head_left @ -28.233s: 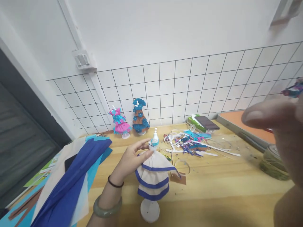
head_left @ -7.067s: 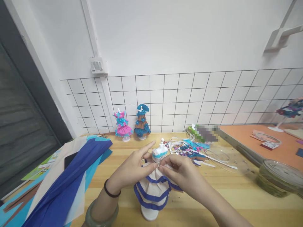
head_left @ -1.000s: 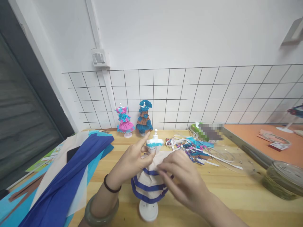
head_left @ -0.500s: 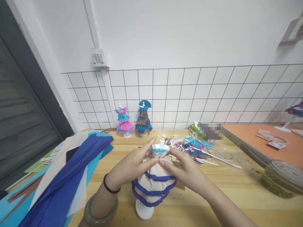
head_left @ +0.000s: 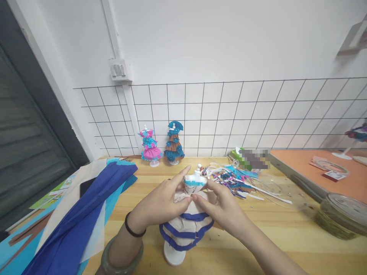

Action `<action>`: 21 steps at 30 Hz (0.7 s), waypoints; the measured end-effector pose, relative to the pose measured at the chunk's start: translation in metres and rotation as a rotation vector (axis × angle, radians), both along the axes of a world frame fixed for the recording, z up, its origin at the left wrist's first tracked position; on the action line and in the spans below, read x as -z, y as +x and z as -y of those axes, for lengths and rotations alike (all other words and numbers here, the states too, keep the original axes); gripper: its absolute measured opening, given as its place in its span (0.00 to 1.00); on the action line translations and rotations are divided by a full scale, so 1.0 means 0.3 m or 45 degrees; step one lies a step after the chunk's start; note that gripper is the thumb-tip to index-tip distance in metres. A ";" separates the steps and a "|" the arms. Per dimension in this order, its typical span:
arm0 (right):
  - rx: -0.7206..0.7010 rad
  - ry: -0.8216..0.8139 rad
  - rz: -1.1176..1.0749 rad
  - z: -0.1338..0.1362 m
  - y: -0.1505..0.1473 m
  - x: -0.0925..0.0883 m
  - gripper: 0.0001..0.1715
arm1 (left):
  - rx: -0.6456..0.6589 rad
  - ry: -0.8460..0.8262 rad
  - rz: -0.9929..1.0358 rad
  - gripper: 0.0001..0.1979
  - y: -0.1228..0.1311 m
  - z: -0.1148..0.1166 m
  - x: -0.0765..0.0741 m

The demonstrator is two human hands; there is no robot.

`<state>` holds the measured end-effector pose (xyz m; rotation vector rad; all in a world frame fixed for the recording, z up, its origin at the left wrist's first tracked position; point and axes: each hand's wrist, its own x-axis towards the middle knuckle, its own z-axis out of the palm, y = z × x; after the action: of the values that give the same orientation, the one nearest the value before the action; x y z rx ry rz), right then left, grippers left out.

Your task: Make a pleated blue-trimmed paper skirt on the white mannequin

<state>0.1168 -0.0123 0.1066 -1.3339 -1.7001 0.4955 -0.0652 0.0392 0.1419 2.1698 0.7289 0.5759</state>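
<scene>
A small white mannequin point(head_left: 195, 179) on a round white base point(head_left: 174, 253) wears a cream paper skirt point(head_left: 183, 231) with dark blue bands and a light blue strip across its chest. My left hand point(head_left: 168, 198) is closed round the left side of its waist, thumb at the front. From the right, my right hand point(head_left: 222, 202) grips the waist too, its thumb close to the left one. Both thumb tips press the cream paper below the bust. The fingers behind the figure are partly hidden, and the mannequin tilts slightly.
Two dressed figures, pink point(head_left: 151, 152) and brown-blue point(head_left: 173, 147), stand near the wall. Coloured paper sheets point(head_left: 111, 183) lie left. Paper scraps point(head_left: 237, 179) lie behind my right hand. A ribbon roll point(head_left: 342, 215) and orange board point(head_left: 304, 168) are at right.
The mannequin's top has shifted slightly right and its base slightly left. My right thumb has moved a little lower, and both hands still hold the waist.
</scene>
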 end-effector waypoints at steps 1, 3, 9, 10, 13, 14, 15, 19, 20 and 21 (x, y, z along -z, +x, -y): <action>-0.002 -0.002 0.001 0.000 0.003 -0.001 0.08 | -0.008 0.005 0.007 0.35 0.002 0.000 0.003; -0.018 -0.031 -0.010 0.001 0.010 -0.010 0.09 | -0.017 0.013 0.020 0.34 0.006 -0.002 0.008; -0.139 -0.298 -0.203 0.008 0.038 -0.049 0.16 | -0.072 0.067 -0.009 0.34 0.011 -0.008 0.015; -0.156 -0.341 -0.248 0.008 0.041 -0.050 0.17 | -0.077 0.075 -0.021 0.34 0.011 -0.008 0.014; -0.159 -0.375 -0.315 0.008 0.046 -0.042 0.19 | -0.093 0.093 -0.042 0.33 0.009 -0.007 0.011; -0.159 -0.363 -0.317 0.010 0.045 -0.038 0.18 | -0.099 0.095 -0.048 0.34 0.008 -0.007 0.011; -0.166 -0.342 -0.301 0.013 0.042 -0.035 0.17 | -0.108 0.098 -0.054 0.34 0.007 -0.007 0.010; -0.162 -0.144 -0.026 0.037 0.016 -0.026 0.10 | -0.093 0.054 -0.020 0.34 0.004 -0.009 0.010; -0.146 -0.078 0.079 0.046 0.007 -0.024 0.08 | -0.081 0.029 0.000 0.34 0.004 -0.010 0.010; -0.130 -0.010 0.174 0.053 -0.003 -0.023 0.07 | -0.072 0.004 0.017 0.34 0.003 -0.011 0.011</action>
<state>0.1160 -0.0283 0.1136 -1.3167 -1.8876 0.4788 -0.0642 0.0426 0.1385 2.1516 0.7846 0.6207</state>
